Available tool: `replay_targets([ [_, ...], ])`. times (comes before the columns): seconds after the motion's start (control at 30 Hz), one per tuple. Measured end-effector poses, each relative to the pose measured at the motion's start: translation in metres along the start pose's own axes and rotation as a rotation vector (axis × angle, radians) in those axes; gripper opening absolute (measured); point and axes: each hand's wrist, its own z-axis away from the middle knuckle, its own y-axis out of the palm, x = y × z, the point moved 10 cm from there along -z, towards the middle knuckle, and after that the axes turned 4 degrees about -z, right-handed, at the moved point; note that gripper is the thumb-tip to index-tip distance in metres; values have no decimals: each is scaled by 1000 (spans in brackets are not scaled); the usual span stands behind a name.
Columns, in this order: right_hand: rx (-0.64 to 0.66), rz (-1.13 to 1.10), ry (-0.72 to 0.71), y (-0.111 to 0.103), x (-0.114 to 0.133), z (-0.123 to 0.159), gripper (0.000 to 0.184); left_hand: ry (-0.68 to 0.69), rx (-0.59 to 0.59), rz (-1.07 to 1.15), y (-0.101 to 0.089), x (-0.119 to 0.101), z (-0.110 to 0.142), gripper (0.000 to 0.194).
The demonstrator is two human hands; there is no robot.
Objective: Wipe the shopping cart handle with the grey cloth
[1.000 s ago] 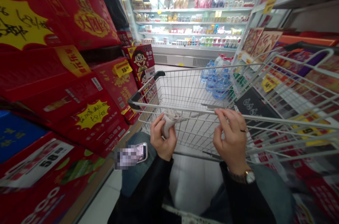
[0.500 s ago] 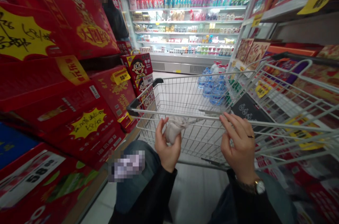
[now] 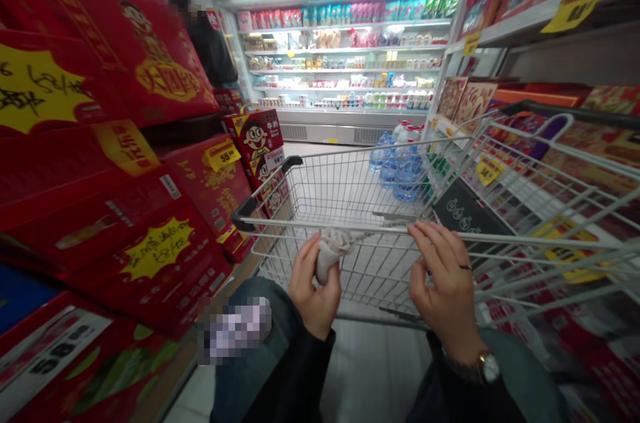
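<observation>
In front of the trolley rail, my left hand (image 3: 316,286) is closed round a small greyish-white cloth pouch (image 3: 328,261) with a gathered top. A thin pale cord (image 3: 373,231) stretches from that gathered top to the fingertips of my right hand (image 3: 443,276). My right fingers are pinched at its far end, close against the rail, and the thumb is partly tucked below. Both hands are level with the near side of a wire shopping trolley (image 3: 345,166). What the pouch contains is hidden.
Red gift boxes (image 3: 200,183) are stacked on my left. Shelves of boxed goods (image 3: 520,19) line the right side. Water bottles (image 3: 407,173) stand beyond the trolley, before a lit fridge (image 3: 345,123). A person in dark clothes (image 3: 213,49) stands at the back left.
The view has shifted slightly. My left hand has the pouch turned more upright, and the cord between my hands now shows more plainly. My right hand keeps its pinch by the rail.
</observation>
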Motion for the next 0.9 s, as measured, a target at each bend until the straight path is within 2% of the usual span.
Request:
replay_targets([
  [0.1, 46, 30, -9, 2, -1, 0, 65, -34, 0, 12, 1, 2, 2, 36],
  [0.27, 103, 71, -12, 2, -2, 0, 67, -19, 146, 165, 29, -28, 23, 38],
  [0.33, 106, 90, -5, -2, -8, 1, 66, 19, 175, 193, 33, -34, 23, 41],
  [0.5, 51, 119, 21, -20, -25, 5, 64, -51, 7, 70, 6, -1, 3, 39],
  [0.57, 33, 93, 31, -22, -25, 5, 62, -73, -13, 58, 5, 4, 3, 38],
  [0.63, 4, 67, 54, -22, -23, 4, 60, -69, 37, 94, 14, -5, 11, 39],
  [0.73, -40, 49, 83, -22, -19, 2, 56, -25, 157, 192, 36, -32, 27, 42],
  [0.8, -47, 34, 86, -22, -19, 1, 56, 0, 208, 252, 45, -48, 34, 44],
  [0.9, -15, 7, 75, -22, -18, 2, 60, -73, 258, 321, 47, -49, 32, 40],
])
